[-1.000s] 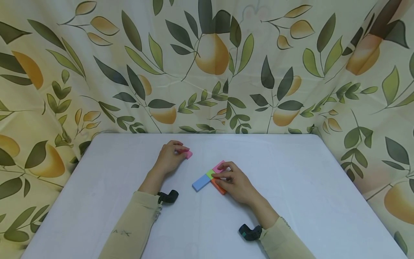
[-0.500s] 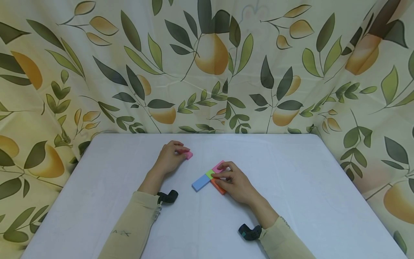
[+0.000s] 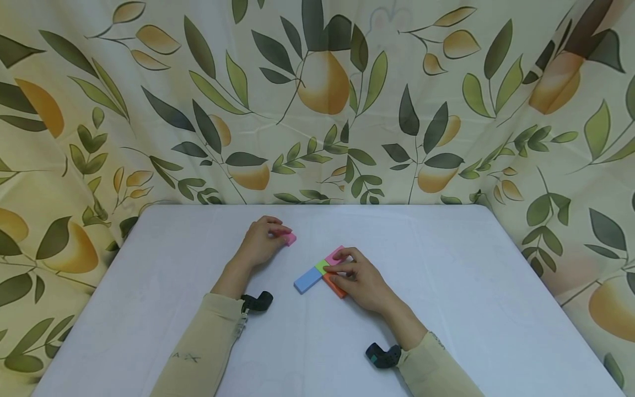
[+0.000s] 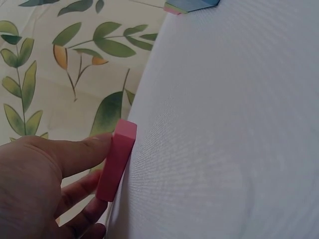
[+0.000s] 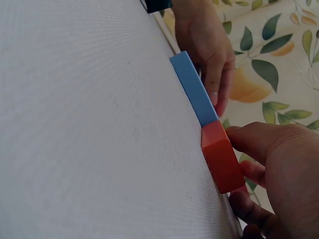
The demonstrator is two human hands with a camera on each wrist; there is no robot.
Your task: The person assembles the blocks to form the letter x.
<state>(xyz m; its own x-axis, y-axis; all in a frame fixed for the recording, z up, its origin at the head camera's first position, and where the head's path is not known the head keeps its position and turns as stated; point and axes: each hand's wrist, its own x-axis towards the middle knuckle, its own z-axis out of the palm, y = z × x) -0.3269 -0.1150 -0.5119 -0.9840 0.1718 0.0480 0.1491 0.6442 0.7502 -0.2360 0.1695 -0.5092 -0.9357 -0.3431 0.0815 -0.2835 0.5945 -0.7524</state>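
Observation:
My left hand (image 3: 259, 242) pinches a small pink block (image 4: 117, 162) between thumb and fingers, at the back left of the group. Right of it, a flat arrangement of coloured blocks lies on the table. A long blue block (image 3: 308, 280) meets a green block (image 3: 321, 266), with another pink block (image 3: 334, 256) beyond it in line. An orange block (image 3: 334, 286) branches off toward the front right. My right hand (image 3: 364, 281) is over the right side of this group, thumb and fingers curled at the orange block (image 5: 223, 167), partly covering the green and pink ones.
A white cloth covers the table (image 3: 446, 286), whose back edge meets a curtain (image 3: 317, 138) printed with fruit and leaves. Black wrist cameras stick out from the left cuff (image 3: 258, 301) and the right cuff (image 3: 383, 356).

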